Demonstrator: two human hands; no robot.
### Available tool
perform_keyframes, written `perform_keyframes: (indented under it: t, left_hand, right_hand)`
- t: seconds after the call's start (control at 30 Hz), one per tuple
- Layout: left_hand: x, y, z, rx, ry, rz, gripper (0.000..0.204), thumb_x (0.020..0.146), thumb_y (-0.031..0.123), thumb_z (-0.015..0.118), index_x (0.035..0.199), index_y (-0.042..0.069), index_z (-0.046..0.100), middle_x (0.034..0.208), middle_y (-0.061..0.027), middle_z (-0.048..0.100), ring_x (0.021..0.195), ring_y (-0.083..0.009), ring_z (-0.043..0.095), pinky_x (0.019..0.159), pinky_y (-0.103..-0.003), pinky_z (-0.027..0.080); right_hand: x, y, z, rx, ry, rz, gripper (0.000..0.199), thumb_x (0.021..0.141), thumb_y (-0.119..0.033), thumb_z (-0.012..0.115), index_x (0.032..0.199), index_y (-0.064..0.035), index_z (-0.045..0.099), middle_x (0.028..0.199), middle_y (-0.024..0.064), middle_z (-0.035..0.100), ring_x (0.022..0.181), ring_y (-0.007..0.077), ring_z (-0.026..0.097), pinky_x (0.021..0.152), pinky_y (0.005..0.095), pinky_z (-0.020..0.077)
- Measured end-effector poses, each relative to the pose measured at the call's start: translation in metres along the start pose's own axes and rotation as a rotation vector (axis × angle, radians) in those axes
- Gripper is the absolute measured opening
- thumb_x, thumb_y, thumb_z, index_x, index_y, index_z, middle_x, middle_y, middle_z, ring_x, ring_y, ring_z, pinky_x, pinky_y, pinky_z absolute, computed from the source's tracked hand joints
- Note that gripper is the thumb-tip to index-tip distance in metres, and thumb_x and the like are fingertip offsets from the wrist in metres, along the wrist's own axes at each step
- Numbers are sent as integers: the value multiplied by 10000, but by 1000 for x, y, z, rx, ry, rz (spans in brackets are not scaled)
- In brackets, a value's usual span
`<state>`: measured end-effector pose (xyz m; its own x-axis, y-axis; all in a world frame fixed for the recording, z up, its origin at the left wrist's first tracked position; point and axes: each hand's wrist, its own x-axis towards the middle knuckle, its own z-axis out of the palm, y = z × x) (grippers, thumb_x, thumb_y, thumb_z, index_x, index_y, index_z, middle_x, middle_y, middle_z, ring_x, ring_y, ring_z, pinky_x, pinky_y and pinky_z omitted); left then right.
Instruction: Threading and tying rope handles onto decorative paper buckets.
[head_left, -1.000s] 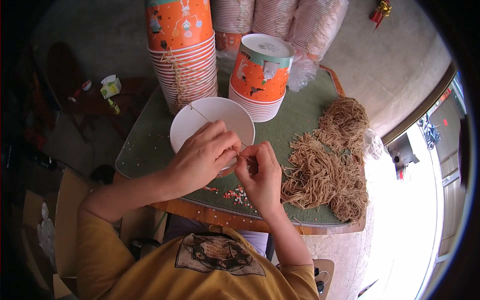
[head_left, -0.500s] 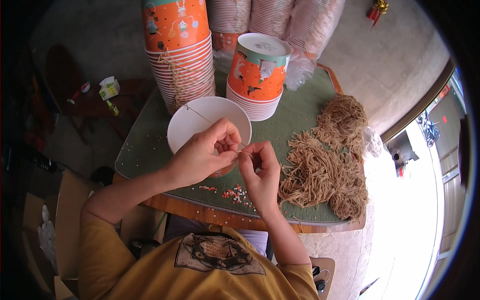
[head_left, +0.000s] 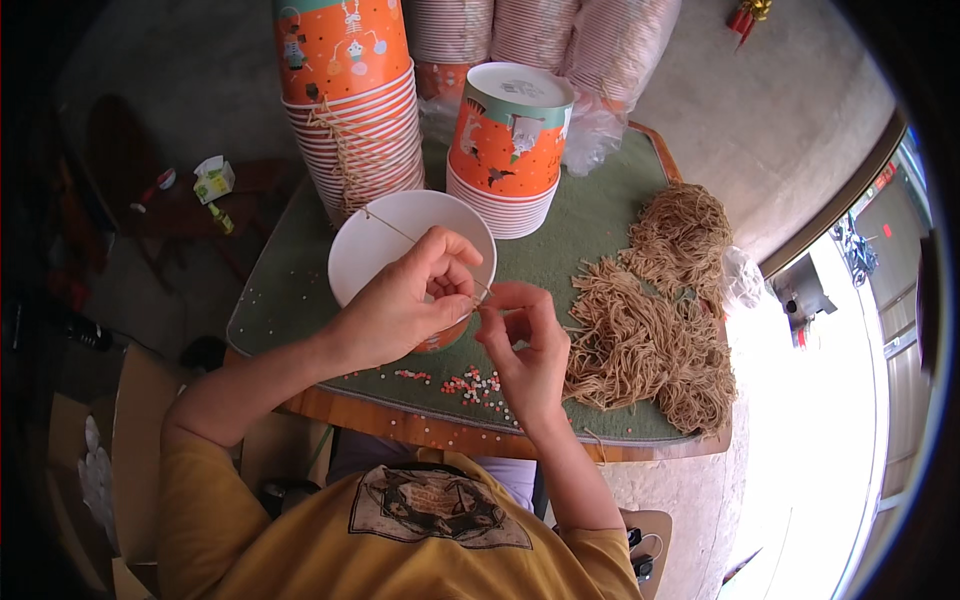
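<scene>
A white-lined paper bucket [head_left: 375, 245] with an orange outside stands open side up before me on the green table covering. From a hole near its far left rim a tan string [head_left: 392, 228] stretches across the mouth to my fingers. Over the bucket's near right rim, my left hand [head_left: 420, 290] pinches the string between thumb and fingers. Close beside it my right hand [head_left: 523, 335] pinches the string too, with thumb and forefinger together. The fingers partly hide the string's end and the rim there.
Tall stacks of nested orange buckets [head_left: 350, 130] stand at the back left, with an upturned stack [head_left: 505, 150] beside them. Bundles of tan string [head_left: 650, 330] lie at the right. Small orange and white beads [head_left: 470, 385] are scattered near the table's wooden front edge [head_left: 400, 428].
My right hand has shifted slightly to the right and turned a little, while my left hand keeps its pinch. The whole view has moved slightly.
</scene>
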<state>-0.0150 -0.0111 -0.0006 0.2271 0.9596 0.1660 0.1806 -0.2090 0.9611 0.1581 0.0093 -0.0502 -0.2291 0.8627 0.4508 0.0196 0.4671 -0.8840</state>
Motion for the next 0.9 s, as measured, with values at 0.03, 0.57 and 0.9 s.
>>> perform_keyframes:
  t: [0.03,0.57,0.9]
  left_hand:
    - [0,1,0,1,-16,-37,325,898,-23,566,1177,32,408,925,-32,535,873,-79,540,796,-243,452]
    - [1,1,4,54,26,7,293,889,-35,553,1128,25,395,816,-34,563,650,-75,538,528,-231,443]
    - [-2,-1,10,352,2,167,386,860,-65,572,1201,28,416,850,-30,543,775,-103,547,725,-265,482]
  right_hand:
    - [0,1,-1,0,1,1,147,850,4,652,960,-37,563,922,52,631,627,87,601,519,230,479]
    - [6,1,-6,-284,-55,-227,151,820,-4,675,940,-40,590,918,75,606,637,156,626,519,287,511]
    - [11,-2,-11,457,-233,411,34,915,-69,571,893,-65,545,765,-80,517,645,-6,433,555,165,344]
